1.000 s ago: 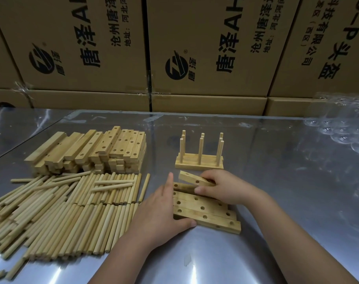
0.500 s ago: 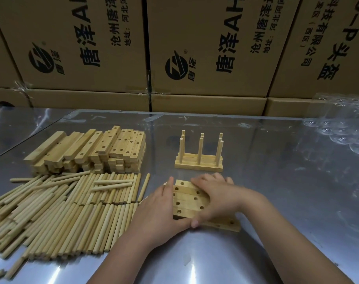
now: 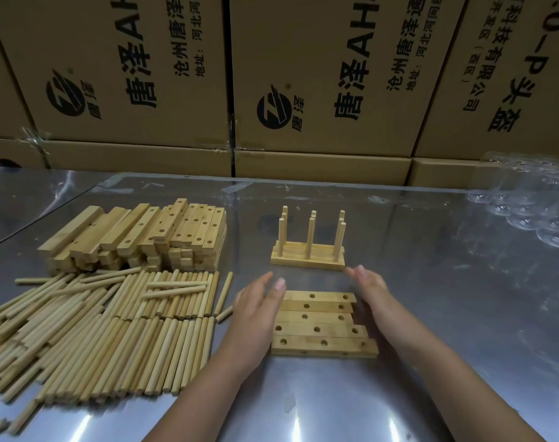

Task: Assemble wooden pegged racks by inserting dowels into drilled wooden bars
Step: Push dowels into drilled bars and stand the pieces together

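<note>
Dim warm light, overhead glare streaks on steel table (image 3: 431, 282), wide-angle bending edges, fingertips perhaps slightly blurred

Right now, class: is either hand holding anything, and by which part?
Nothing is held. The left hand and right hand, fingers straight, flank the ends of the row of drilled bars.

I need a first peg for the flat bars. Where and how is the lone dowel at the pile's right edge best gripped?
Pinch the dowel mid-length from above with the left hand, gripping across its width. It lies flat, slightly apart from the pile, so both long sides look free; its ends are too small to hold.
</note>
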